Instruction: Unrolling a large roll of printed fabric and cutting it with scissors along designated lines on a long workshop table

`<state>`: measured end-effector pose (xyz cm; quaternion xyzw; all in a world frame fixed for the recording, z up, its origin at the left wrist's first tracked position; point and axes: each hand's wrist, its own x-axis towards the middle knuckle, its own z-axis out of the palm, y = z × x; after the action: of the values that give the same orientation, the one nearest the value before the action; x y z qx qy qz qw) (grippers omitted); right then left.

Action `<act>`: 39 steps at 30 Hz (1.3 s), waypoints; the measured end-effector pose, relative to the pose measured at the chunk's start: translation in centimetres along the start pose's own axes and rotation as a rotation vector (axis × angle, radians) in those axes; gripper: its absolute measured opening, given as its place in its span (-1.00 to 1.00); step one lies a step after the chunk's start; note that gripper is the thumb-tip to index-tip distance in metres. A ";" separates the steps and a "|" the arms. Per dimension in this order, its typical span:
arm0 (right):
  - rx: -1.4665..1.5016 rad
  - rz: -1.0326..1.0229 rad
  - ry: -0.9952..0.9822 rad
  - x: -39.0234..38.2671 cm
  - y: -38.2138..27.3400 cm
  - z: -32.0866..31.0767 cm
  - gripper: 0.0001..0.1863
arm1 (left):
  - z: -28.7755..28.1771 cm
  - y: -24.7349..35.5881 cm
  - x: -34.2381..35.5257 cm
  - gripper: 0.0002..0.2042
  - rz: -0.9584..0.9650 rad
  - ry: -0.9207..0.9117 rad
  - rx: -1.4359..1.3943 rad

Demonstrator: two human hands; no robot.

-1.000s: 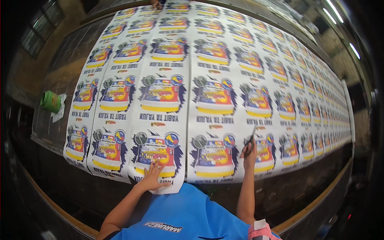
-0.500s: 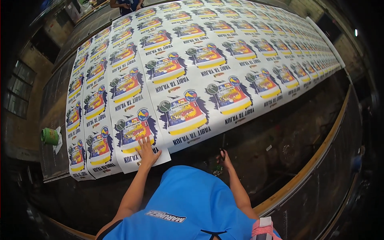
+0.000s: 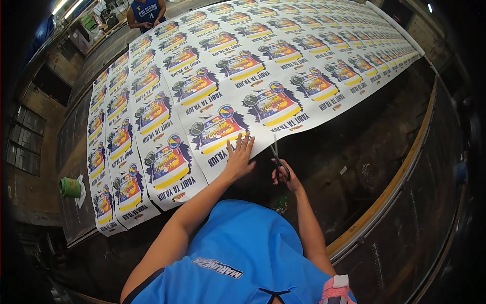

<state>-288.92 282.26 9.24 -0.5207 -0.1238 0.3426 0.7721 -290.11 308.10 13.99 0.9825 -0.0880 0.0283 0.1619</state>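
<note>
A wide white sheet [image 3: 259, 140], printed with repeated colourful designs, spreads across the long table. My left hand [image 3: 240, 160] lies on its near edge with the fingers spread flat, next to one printed design. To its right, my right hand [image 3: 287, 175] is closed around the handles of a pair of scissors [image 3: 275, 150]. The scissor blades point away from me and reach the sheet's near edge; whether they are in the material I cannot make out. Left of my left hand, separate printed strips [image 3: 169, 169] lie side by side, their near ends around the table's edge.
A green can [image 3: 70, 188] stands on the dark tabletop at the left, beside a white cloth or paper. At the far left end, another person [image 3: 147, 14] in a dark blue sleeveless top stands by the sheet. A wooden rail [image 3: 378, 221] curves along the right.
My left hand has moved right, from a strip onto the wide sheet. My right hand has brought the scissors up to the sheet's edge. The view has shifted somewhat.
</note>
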 end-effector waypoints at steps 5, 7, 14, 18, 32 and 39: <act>-0.235 0.211 0.057 1.6 -4.3 -0.2 -0.41 | 2.3 -0.9 1.4 -0.27 0.062 -0.021 0.131; -0.234 0.204 0.054 1.8 -5.0 0.2 -0.40 | 3.1 -1.5 1.1 -0.30 0.046 -0.092 0.091; -0.210 0.227 0.098 3.3 -4.9 1.6 -0.42 | 3.5 -1.8 0.7 -0.29 0.042 -0.117 0.005; -0.195 0.270 0.122 7.8 -4.7 0.9 -0.43 | 2.5 -1.6 0.7 -0.30 0.041 -0.165 -0.065; -0.307 0.212 -0.024 30.1 -3.6 -3.3 -0.46 | -6.2 -7.3 4.7 -0.47 -0.053 -0.593 -1.010; -0.357 0.289 0.020 42.2 -6.0 -1.4 -0.45 | -8.9 -13.1 4.8 -0.42 -0.342 -0.837 -1.345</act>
<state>-254.80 307.74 6.96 -0.6647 -0.0990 0.4170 0.6120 -283.25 322.37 18.74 0.6039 0.0120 -0.4259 0.6737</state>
